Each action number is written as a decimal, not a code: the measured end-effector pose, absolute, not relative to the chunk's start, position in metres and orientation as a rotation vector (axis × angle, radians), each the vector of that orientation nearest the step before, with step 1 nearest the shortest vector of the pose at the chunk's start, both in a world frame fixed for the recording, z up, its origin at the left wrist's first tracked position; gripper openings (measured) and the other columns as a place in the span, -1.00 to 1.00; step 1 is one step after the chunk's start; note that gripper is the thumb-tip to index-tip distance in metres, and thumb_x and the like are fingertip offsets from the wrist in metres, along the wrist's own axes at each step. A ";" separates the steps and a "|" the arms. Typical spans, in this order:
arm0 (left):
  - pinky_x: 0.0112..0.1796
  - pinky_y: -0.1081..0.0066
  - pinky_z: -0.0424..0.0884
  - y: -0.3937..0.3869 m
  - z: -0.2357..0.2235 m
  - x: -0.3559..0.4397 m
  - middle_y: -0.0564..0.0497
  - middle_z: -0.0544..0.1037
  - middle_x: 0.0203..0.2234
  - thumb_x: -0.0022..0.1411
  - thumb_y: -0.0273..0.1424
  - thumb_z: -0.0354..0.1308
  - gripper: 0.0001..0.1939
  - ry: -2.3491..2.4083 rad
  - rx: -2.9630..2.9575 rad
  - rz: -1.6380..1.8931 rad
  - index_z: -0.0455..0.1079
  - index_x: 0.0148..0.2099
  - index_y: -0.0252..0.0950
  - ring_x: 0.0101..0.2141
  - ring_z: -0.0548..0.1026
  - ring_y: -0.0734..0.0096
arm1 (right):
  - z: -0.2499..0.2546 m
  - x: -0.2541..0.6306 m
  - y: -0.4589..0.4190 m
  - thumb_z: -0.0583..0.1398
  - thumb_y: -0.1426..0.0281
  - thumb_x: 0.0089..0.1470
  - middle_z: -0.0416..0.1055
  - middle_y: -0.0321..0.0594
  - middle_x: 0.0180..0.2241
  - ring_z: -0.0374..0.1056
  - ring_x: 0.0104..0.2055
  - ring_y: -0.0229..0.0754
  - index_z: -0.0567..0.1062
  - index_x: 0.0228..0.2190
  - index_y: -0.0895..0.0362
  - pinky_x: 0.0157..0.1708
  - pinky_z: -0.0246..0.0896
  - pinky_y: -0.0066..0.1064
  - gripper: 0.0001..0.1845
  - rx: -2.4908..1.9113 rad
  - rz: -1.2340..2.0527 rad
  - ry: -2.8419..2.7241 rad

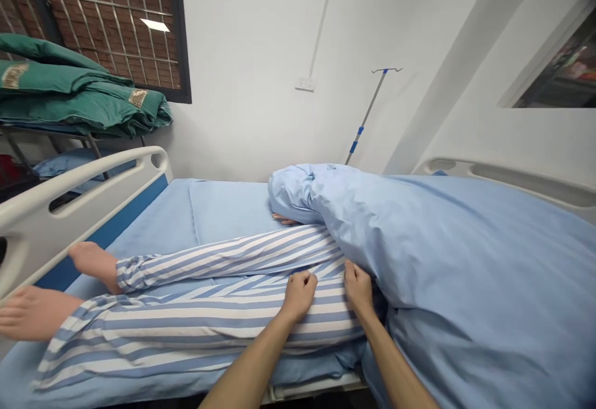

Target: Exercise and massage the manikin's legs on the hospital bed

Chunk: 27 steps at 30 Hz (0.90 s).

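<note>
A figure that looks like a care manikin lies on the bed, its bare feet (44,313) at the left. It wears blue-and-white striped trousers (186,322). My left hand (299,294) is closed in a fist on the trousers at the upper thigh, pinching the cloth. Just to its right, my right hand (358,286) is closed on the trousers beside the edge of the quilt. Fingertips of both hands are largely hidden. The light-blue quilt (447,254) is folded back over the upper body, which it hides. A hand of the figure (285,219) peeks out beneath it.
The bed has a light-blue sheet (228,201), a footboard (107,179) at left and a headboard (526,176) at right. An IV pole (370,114) stands by the wall. Green folded bedding (79,95) lies on a rack under a barred window (112,18).
</note>
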<state>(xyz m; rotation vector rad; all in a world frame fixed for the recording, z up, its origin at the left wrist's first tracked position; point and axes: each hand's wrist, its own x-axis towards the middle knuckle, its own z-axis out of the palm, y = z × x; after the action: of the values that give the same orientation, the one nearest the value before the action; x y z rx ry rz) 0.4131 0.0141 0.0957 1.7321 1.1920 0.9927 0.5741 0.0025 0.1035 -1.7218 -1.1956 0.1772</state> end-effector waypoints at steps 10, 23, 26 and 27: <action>-0.51 0.49 0.05 0.027 0.113 0.171 0.14 0.17 -0.76 0.06 -0.24 -0.10 -0.66 1.471 1.797 0.789 0.10 -0.67 -0.27 -0.60 0.18 0.51 | 0.101 0.576 0.006 -0.10 0.09 0.02 0.23 -0.24 -0.68 0.14 -0.54 -0.21 0.30 -0.66 0.16 -0.53 0.00 -0.43 -0.53 -1.796 0.118 -1.253; -0.44 0.47 0.05 0.002 0.084 0.065 0.06 0.39 -0.61 0.14 -0.27 -0.15 -0.69 2.091 1.799 0.685 0.18 -0.58 -0.26 -0.45 0.34 0.39 | 0.101 0.568 0.007 -0.13 0.11 0.02 0.29 -0.18 -0.66 0.17 -0.56 -0.16 0.27 -0.67 0.11 -0.53 -0.01 -0.40 -0.55 -1.983 -0.031 -1.466; -0.45 0.46 0.05 0.002 0.084 0.069 0.01 0.46 -0.55 0.15 -0.27 -0.14 -0.70 2.168 1.781 0.633 0.24 -0.55 -0.25 -0.41 0.39 0.35 | 0.099 0.569 0.011 -0.15 0.11 0.02 0.36 -0.11 -0.60 0.20 -0.53 -0.12 0.35 -0.63 0.11 -0.53 -0.03 -0.38 -0.52 -2.115 -0.064 -1.543; -0.45 0.46 0.05 0.001 0.082 0.069 0.00 0.46 -0.54 0.15 -0.27 -0.14 -0.70 2.192 1.779 0.621 0.26 -0.54 -0.25 -0.40 0.39 0.34 | 0.099 0.569 0.013 -0.15 0.11 0.02 0.39 -0.09 -0.58 0.21 -0.53 -0.11 0.38 -0.61 0.11 -0.53 -0.04 -0.37 -0.51 -2.167 -0.067 -1.567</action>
<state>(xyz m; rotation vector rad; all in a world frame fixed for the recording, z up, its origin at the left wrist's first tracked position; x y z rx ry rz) 0.0691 0.0013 0.0825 1.7792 2.1918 0.6213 0.5690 0.0127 0.0990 -2.1671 -1.5672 -0.0671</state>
